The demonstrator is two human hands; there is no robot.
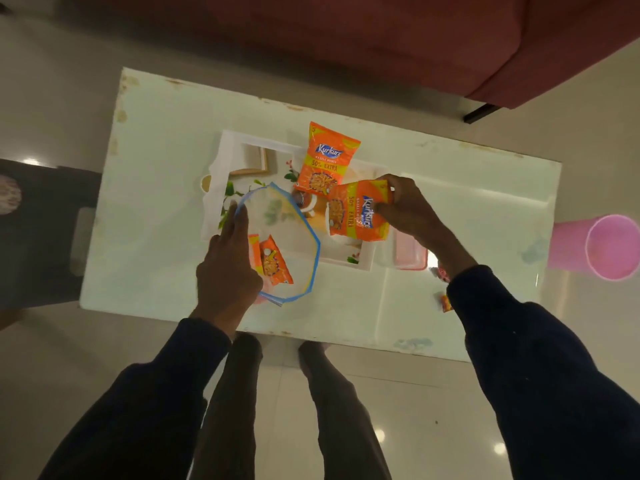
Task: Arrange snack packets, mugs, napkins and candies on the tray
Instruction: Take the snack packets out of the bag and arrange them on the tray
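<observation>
A white printed tray (239, 143) lies on the white table (156, 202). One orange snack packet (327, 161) lies on the tray's far part. My right hand (405, 206) grips a second orange snack packet (356, 216) just above the tray's right side. My left hand (230, 258) holds open the rim of a clear zip bag with a blue edge (298, 220) over the tray's near-left corner. A third orange packet (272, 261) sits inside that bag.
A clear box with a pink lid (412, 254) sits right of the tray, partly behind my right wrist. A small orange candy (446, 303) lies near the table's front right. A pink bucket (599, 247) stands beyond the right edge. A dark red sofa (381, 39) is behind.
</observation>
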